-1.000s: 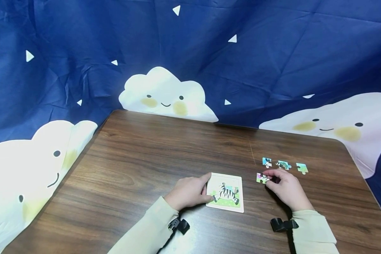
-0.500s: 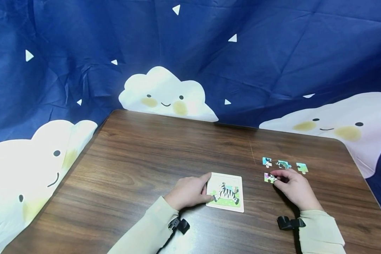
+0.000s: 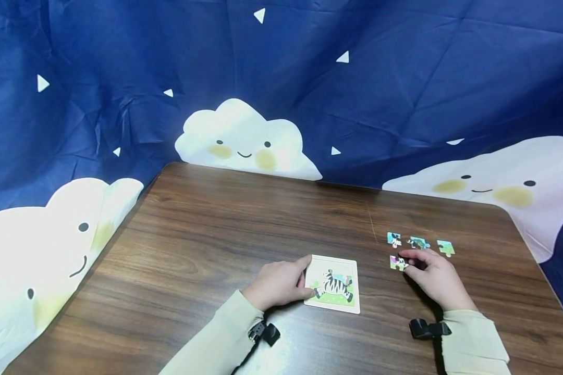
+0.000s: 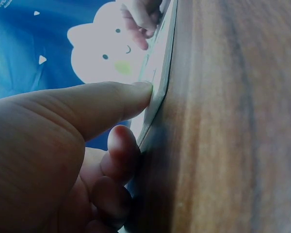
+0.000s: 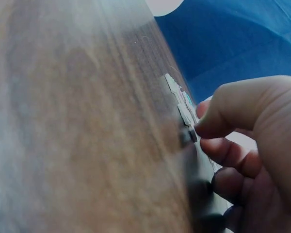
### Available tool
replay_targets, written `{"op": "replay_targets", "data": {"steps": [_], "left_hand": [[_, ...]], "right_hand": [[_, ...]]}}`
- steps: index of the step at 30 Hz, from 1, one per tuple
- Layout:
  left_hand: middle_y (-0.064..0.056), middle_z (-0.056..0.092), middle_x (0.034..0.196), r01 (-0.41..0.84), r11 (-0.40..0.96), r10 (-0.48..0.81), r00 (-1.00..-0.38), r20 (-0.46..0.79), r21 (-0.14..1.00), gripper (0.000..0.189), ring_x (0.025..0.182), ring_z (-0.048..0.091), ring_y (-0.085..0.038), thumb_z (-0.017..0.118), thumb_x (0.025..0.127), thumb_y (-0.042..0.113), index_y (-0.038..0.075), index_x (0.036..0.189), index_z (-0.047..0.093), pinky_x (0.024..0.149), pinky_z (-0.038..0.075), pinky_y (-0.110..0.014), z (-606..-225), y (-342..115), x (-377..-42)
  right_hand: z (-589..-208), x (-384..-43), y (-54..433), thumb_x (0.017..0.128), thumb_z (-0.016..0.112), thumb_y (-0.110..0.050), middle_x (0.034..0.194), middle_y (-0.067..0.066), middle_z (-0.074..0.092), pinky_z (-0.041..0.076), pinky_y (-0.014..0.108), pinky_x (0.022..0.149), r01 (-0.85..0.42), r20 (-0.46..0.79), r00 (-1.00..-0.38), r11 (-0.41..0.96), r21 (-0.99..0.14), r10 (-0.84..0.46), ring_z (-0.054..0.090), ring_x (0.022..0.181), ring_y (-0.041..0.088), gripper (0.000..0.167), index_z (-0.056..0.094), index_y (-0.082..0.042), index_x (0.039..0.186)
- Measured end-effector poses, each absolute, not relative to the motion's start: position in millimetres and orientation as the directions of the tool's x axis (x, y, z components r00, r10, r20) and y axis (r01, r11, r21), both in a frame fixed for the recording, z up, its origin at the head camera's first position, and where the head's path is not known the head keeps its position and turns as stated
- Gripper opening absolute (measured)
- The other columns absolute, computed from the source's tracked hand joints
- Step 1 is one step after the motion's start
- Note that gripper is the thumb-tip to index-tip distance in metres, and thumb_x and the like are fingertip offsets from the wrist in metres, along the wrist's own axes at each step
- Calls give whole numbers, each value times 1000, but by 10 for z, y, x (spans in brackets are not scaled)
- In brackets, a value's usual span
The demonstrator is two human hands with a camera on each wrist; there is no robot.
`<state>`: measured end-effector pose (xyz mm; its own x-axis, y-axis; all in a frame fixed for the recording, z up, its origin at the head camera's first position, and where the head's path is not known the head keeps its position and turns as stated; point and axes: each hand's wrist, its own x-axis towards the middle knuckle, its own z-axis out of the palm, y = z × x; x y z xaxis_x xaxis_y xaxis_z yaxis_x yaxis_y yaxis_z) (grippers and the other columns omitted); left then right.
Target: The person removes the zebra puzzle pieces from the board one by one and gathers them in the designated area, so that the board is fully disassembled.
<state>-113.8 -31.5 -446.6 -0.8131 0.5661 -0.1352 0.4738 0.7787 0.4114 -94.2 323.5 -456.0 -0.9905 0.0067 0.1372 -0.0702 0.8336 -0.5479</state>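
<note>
A square puzzle board [image 3: 333, 308] with a pale frame lies on the table, partly filled with a zebra picture on green. My left hand [image 3: 281, 284] holds its left side; in the left wrist view the thumb [image 4: 136, 94] lies on the board's edge and the other fingers are curled beside it. To the right, my right hand [image 3: 429, 273] pinches a pink-and-green puzzle piece [image 3: 396, 262] by its right side. The right wrist view shows this puzzle piece [image 5: 185, 115] low at the tabletop under thumb and finger; whether it touches the wood I cannot tell.
Beyond the right hand lie three loose pieces: a blue-and-white piece [image 3: 394, 239], a blue-green piece [image 3: 418, 242] and a green piece [image 3: 445, 247]. The brown wooden table [image 3: 206, 224] extends far to the left. A blue cloth [image 3: 356, 104] with clouds hangs behind it.
My right hand has shifted a little to the right with the pinched puzzle piece, then stayed still over the last half second. The left hand and the board have not moved.
</note>
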Motion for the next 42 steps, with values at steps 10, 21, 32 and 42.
{"op": "replay_targets", "data": {"steps": [10, 21, 32, 42], "left_hand": [[23, 51, 64, 479, 774, 571, -811, -128, 414, 81, 57, 49, -1, 74, 83, 50, 14, 149, 46, 58, 40, -27, -4473, -315, -1139], [22, 50, 64, 477, 771, 570, -812, -126, 422, 81, 57, 49, -2, 75, 83, 48, 11, 149, 46, 57, 40, -26, -4489, -333, -1117], [21, 51, 65, 478, 772, 572, -810, -130, 419, 81, 56, 48, -2, 75, 83, 49, 12, 149, 46, 55, 39, -26, -4492, -321, -1146], [22, 50, 64, 477, 774, 571, -809, -135, 417, 82, 56, 48, -1, 74, 83, 49, 12, 150, 45, 55, 39, -25, -4485, -321, -1146]], "right_hand": [[-4515, -942, 3042, 87, 69, -4, 93, 5, 65, 38, 15, 72, -153, 272, -962, 768, -621, 28, 50, 81, 4, 18, 73, -4, 104], [-4539, -921, 2539, 86, 73, -6, 80, -8, 57, 41, 23, 67, -242, 246, -963, 753, -612, -110, 52, 75, 6, 15, 74, -12, 100], [-4527, -876, 2183, 82, 78, -12, 79, -10, 54, 43, 26, 68, -282, 144, -958, 738, -613, -247, 50, 71, 5, 21, 72, -11, 103], [-4510, -829, 2026, 78, 81, -18, 72, -12, 49, 41, 25, 65, -315, 122, -946, 765, -562, -300, 45, 66, 1, 19, 74, -15, 96]]}}
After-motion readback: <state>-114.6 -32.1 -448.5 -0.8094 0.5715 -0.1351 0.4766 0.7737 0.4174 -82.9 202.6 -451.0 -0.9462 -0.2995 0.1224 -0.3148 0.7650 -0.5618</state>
